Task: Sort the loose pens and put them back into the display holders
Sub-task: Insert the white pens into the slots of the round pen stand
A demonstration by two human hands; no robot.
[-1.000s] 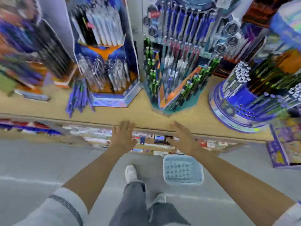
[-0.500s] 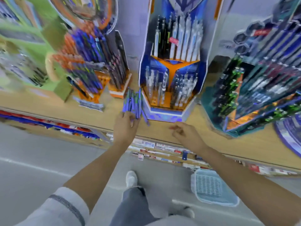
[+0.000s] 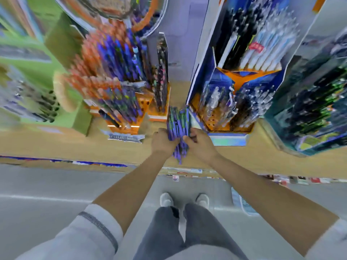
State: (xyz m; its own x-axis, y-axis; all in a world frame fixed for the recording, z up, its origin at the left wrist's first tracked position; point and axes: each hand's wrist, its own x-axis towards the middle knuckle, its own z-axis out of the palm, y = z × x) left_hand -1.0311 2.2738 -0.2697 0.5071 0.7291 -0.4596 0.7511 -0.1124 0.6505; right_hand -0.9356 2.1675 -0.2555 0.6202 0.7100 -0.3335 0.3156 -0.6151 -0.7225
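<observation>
Head camera looks down along two bare forearms to a wooden shelf [image 3: 56, 147] crowded with pen stands. We see the loose pens [image 3: 178, 126], a bundle of purple-blue barrels with touches of green. They lie on the shelf with their far ends in the narrow gap between the orange display holder [image 3: 129, 128] on the left and the blue display holder [image 3: 227, 141] on the right, just beside the blue one's front corner.

We see the left hand [image 3: 162, 141] against the bundle's left side, its fingers curled round the pens. The right hand [image 3: 201, 145] is against the right side, its fingers bent in and grasping the same bundle, and the two hands nearly meet over it. The near ends of the pens poke out below the hands towards the shelf edge.

The orange display holder carries slanted rows of orange and blue pens; the blue display holder carries white and black ones in two tiers. We make out a green display [image 3: 80, 117] further left and a teal display [image 3: 309, 109] further right, both blurred.

Below the shelf edge we see the grey floor [image 3: 37, 184], two pale shoes [image 3: 166, 199], part of a light blue basket [image 3: 242, 203] and a white sleeve [image 3: 97, 226] with a grey stripe.
</observation>
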